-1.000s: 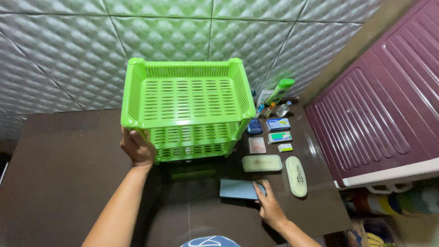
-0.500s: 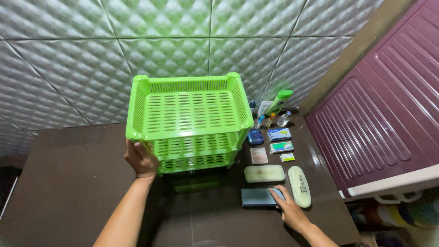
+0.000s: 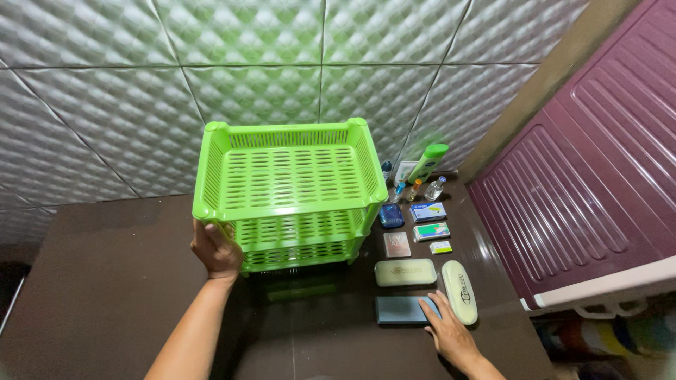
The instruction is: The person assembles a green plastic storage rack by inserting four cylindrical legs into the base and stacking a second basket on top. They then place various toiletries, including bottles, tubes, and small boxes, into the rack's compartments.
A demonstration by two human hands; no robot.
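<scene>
gripping the front-left corner post of a bright green three-tier slatted rack (image 3: 292, 186), the left hand (image 3: 215, 252) has fingers curled shut around the plastic, arm coming up from 6 o'clock. rack stands upright on the dark brown bench (image 3: 105, 281), back edge near the quilted grey wall panels (image 3: 211, 63) at 12 o'clock. right hand (image 3: 451, 334) lies flat and open at 4 o'clock of the rack, fingertips touching the right end of a dark blue-grey flat case (image 3: 400, 309), holding nothing. just at 3 o'clock of the fingers, a pale oval case (image 3: 459, 291); at 12 o'clock of the flat case, a pale green rounded case (image 3: 405, 272). further up: small pink card box (image 3: 397, 244), dark blue pouch (image 3: 391, 215), three small boxes (image 3: 430, 229), a green tube (image 3: 428, 162) and small bottles. maroon ribbed door (image 3: 584, 183) at 3 o'clock.
</scene>
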